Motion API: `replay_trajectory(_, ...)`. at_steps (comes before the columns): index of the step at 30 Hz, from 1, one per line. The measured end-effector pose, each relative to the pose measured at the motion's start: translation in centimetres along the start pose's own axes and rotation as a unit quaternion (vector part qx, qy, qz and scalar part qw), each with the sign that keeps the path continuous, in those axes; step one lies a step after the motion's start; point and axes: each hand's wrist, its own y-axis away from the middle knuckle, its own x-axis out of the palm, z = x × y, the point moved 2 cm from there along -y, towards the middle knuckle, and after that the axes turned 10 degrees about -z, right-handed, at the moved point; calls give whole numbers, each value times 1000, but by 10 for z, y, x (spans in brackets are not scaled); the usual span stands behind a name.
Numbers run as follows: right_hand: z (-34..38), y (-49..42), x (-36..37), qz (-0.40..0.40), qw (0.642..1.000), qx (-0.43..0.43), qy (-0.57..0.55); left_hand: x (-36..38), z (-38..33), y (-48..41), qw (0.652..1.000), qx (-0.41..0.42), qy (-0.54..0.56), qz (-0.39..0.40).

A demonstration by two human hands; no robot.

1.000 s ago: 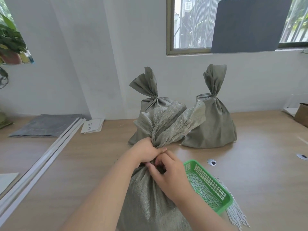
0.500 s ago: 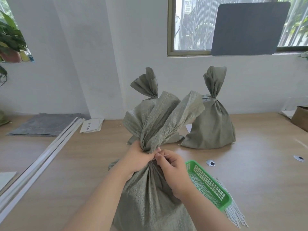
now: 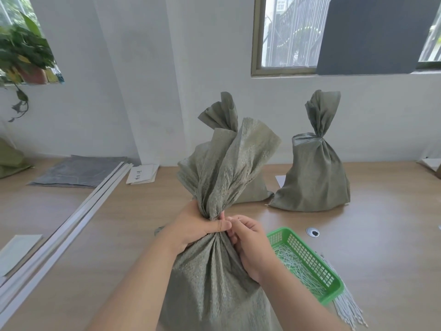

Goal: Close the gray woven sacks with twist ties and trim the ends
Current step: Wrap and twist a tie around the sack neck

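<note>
Standing taller than half a second ago, the gathered top of the near sack [image 3: 210, 283] now rises almost straight up, its folds drawn closer; a second ago it sagged off to the right. The left hand [image 3: 198, 225] has settled round the neck from the left, thumb across the front, gripping the bunched cloth tightly. The right hand [image 3: 250, 242] sits just right of the neck, fingers curled in against that thumb; I cannot tell whether it pinches a tie or only fabric.

The wooden table [image 3: 370, 235] runs to a white wall with a window [image 3: 286, 32] partly covered by a dark board [image 3: 372, 34]. A potted plant [image 3: 21, 48] sits on a far-left sill. A green basket [image 3: 281, 231] of twist ties [image 3: 293, 266] lies just right of the near sack, with more ties [image 3: 346, 314] spilling beside it. White strips [image 3: 71, 218] and flat gray sheets [image 3: 78, 170] lie to the left.

The near sack stands at the near edge, long axis upright, mouth up. Two tied sacks stand farther back, one [image 3: 224, 111] behind it, one [image 3: 312, 177] to the right.
</note>
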Motion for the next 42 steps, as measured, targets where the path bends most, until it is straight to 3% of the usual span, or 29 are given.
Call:
replay_trajectory(6, 0, -5, -3, 26, 996, 50, -65, -7, 0, 1, 1000, -4, 12, 24)
replay_trajectory(10, 1, -6, -5, 41, 991, 54, -115, -5, -3, 1, 997, -57, 55, -8)
replay_trajectory(19, -3, -10, -3, 44, 990, 54, -125, -9, 3, -3, 990, -105, 94, -28)
replay_trajectory(29, -2, -16, 14, -10, 988, 61, -142, -16, 5, -6, 995, -4, 95, -26)
replay_trajectory(42, -5, -15, 9, 0, 980, 58, -190, -11, 4, -8, 992, -5, 108, -70)
